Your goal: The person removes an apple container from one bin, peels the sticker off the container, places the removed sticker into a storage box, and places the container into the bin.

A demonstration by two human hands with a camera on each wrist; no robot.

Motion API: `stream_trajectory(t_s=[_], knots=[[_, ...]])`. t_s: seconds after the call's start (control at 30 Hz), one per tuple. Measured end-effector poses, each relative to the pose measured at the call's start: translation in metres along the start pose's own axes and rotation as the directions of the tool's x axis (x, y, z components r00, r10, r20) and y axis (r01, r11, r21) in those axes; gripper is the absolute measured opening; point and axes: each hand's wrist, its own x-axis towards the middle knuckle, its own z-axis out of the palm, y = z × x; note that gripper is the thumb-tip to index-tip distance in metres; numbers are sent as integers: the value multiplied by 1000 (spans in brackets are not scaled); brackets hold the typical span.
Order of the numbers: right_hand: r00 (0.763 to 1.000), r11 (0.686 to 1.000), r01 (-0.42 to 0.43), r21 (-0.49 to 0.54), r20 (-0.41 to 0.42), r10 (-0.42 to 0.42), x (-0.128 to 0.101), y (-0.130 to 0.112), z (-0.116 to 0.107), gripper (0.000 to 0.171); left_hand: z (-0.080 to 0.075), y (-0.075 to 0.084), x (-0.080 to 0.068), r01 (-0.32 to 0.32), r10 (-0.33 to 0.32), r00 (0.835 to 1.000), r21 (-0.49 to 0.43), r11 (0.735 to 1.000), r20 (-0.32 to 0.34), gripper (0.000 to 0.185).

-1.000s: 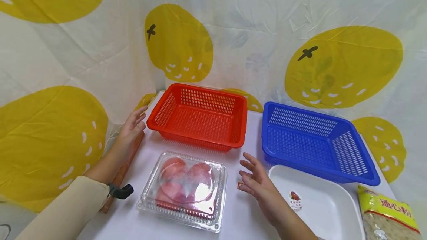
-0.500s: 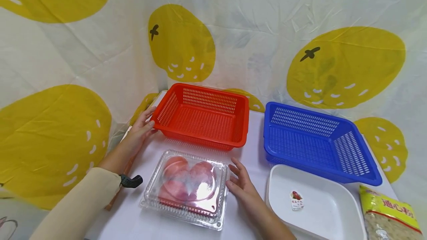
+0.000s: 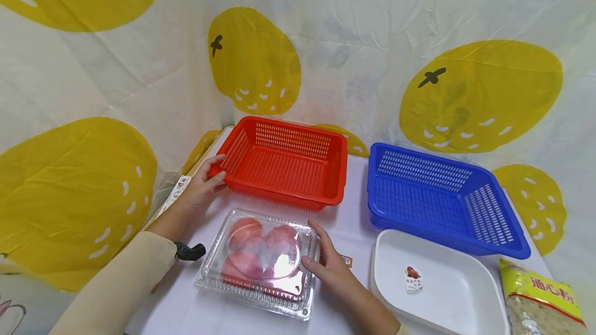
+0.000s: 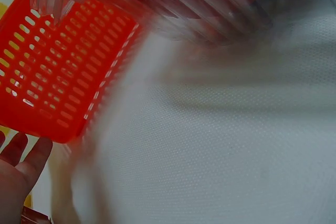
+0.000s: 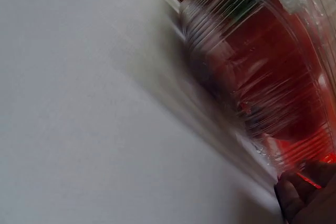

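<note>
A clear plastic clamshell box [image 3: 261, 265] with several round red things inside lies on the white table. Their kind is blurred by the shiny lid. At the box's right edge is my right hand [image 3: 332, 268], its thumb over the lid and its fingers stretched along the side. In the right wrist view the fingertips [image 5: 291, 192] meet the box. Behind the box stands a red plastic basket [image 3: 284, 169]. My left hand [image 3: 205, 185] is at its left front corner, fingers extended. The left wrist view shows a fingertip [image 4: 44, 145] touching the basket rim.
A blue basket [image 3: 437, 195] stands at the back right. In front of it is a white tray [image 3: 442, 309] with a fruit sticker. A yellow-topped bag [image 3: 542, 299] lies at the right edge. A small orange packet [image 3: 346, 261] shows beside my right hand.
My right hand has moved left from beside the box to its edge. My left hand has come in to the red basket's corner. Box and baskets stay in place.
</note>
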Motion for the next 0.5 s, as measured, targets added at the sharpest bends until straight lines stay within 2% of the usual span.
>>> stream_trajectory(t_s=[0.1, 0.27, 0.5], knots=[[1000, 1000, -6, -5, -7, 6, 2, -3, 1, 82, 1, -2, 1, 6, -6, 1000, 4, 1000, 1, 55], [999, 999, -11, 40, 37, 10, 2, -5, 2, 78, 1, -3, 1, 14, -14, 1000, 10, 1000, 1, 56], [992, 986, -71, 150, 118, 54, 1, -10, 0, 79, 2, -3, -1, 19, -19, 1000, -10, 1000, 4, 56]])
